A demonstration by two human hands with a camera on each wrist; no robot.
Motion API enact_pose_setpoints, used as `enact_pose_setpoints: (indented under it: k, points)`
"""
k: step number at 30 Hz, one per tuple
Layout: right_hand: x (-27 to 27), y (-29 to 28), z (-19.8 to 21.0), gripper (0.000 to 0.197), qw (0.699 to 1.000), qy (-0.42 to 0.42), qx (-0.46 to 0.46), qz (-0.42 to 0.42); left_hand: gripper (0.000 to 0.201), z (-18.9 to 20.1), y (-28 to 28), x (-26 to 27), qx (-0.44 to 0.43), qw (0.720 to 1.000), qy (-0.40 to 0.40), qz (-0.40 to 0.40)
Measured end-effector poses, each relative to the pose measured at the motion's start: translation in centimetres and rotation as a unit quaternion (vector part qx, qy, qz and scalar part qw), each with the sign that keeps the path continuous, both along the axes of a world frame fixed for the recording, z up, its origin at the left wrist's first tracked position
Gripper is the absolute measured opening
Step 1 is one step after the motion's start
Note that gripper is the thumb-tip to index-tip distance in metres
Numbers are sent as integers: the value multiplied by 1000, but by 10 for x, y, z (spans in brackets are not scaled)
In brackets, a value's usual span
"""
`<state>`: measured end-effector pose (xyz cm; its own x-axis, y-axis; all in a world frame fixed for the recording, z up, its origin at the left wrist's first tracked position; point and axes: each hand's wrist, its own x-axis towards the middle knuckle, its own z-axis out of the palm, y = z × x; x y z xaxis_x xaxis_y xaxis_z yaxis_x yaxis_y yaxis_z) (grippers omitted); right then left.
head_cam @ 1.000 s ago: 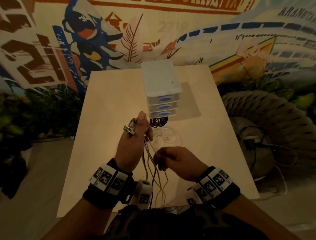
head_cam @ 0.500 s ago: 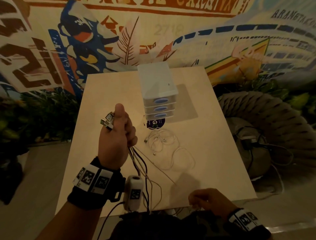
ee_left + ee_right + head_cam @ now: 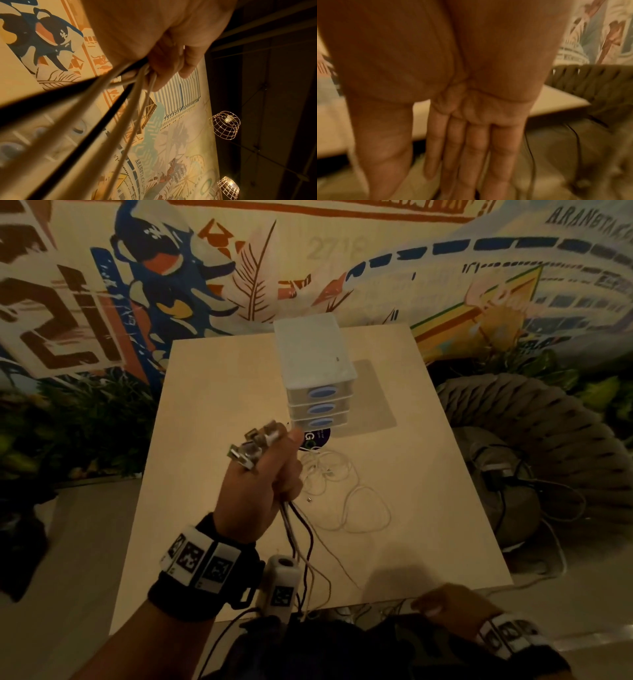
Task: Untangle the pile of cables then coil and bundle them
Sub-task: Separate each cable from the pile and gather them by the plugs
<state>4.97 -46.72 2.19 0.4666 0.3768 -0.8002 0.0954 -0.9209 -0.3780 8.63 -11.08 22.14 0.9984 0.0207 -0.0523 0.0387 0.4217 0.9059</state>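
My left hand is raised over the pale table and grips a bunch of thin cables, black and white. Their metal plugs stick out above my fist, and the strands hang down past the table's near edge. In the left wrist view my curled fingers clamp the cables. A loose white earphone cable lies tangled on the table just right of that hand. My right hand is low at the table's near edge; the right wrist view shows its fingers straight and holding nothing.
A small white three-drawer unit stands mid-table behind the cables, with a dark round sticker at its foot. A woven rope chair with a cushion and black cords sits right of the table. A mural wall rises behind.
My right hand let go of the strands and dropped to the table's near edge. My left hand swung left with the bundle, then back towards the middle.
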Motion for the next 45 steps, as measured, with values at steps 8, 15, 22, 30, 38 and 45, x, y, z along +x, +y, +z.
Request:
enact_pose_setpoints:
  k: [8,15,22,30,38,45]
  points:
    - [65,130,171,64,948,-66,309,-41,43,-2,-28,-3,129,988,-56,-63]
    - [70,211,164,23,882,77,431,-173,53,11,-4,11,364,930,-31,-28]
    - [69,201,139,39,928,27,348,-133,56,0,31,5,287,958,-13,-4]
    - [24,141,43,50,961,58,207,-171,44,-4,51,11,64,997,7,44]
    - [-15,69,-23,76,994,58,29,-91,47,-24,46,7,-3,997,80,20]
    - [1,71,21,49,999,48,8,4,51,-40,48,-3,-26,988,150,23]
